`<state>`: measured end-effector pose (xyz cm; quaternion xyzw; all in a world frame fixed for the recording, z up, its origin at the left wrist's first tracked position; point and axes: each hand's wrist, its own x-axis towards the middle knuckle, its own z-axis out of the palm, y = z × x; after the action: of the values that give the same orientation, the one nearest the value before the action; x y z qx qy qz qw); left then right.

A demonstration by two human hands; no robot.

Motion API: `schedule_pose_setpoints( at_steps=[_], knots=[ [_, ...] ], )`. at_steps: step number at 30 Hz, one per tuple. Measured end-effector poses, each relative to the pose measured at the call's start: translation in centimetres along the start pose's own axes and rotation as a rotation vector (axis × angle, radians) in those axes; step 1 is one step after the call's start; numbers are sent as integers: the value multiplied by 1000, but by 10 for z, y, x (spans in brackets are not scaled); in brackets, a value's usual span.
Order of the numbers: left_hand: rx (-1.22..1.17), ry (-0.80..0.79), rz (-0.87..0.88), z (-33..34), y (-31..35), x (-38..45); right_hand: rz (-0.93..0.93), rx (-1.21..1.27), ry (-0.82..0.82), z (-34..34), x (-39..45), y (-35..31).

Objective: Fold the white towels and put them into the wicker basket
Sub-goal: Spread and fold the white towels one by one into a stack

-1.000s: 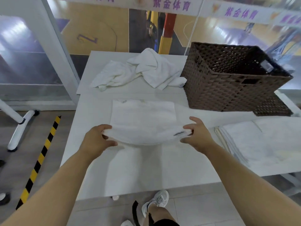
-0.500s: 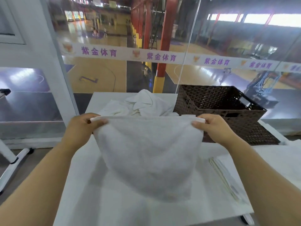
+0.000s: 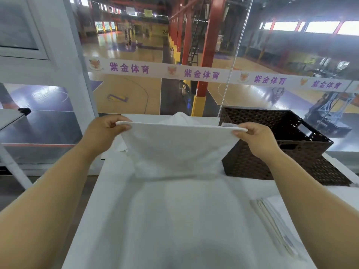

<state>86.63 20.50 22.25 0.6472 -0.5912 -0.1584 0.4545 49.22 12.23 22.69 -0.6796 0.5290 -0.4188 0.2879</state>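
Towel (image 3: 180, 150) hangs, top edge left-right; left hand (image 3: 104, 131), right hand (image 3: 256, 136) fingers pinch corners.

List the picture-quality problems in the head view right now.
Head view: wide-angle bending bows the glass seam and window frame; the glass carries pale reflections over the court; the towel and table wash into one white with soft shadows; forearms at the corners look stretched; the basket weave stays fairly sharp.

Matt terry-cloth towel (image 3: 174, 150), dark woven-wicker basket (image 3: 281, 148)
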Motion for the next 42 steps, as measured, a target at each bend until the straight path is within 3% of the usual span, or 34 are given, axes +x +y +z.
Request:
schedule_pose_setpoints(
  at_steps=[3,7,11,15,20,30,37,42],
  knots=[
    [-28,-11,-28,0,-9,-17,-29,-41,-59,0,-16,5],
    [16,-168,-107,20,-47,-67,71,-167,-236,11,-54,46],
    [18,-380,-284,43,-96,-131,215,-384,-502,31,-105,94],
    [-15,-458,-467,56,-124,-174,360,-354,-656,45,-142,124],
    [-32,-404,-539,71,-133,-176,440,-333,-618,59,-147,144],
    [194,-288,-579,124,-152,-131,486,-410,-489,100,-108,173],
    [191,-318,-711,155,-170,-113,576,-393,-534,120,-85,204],
    [314,-380,-718,162,-179,-99,607,-417,-546,124,-70,217]
  ],
)
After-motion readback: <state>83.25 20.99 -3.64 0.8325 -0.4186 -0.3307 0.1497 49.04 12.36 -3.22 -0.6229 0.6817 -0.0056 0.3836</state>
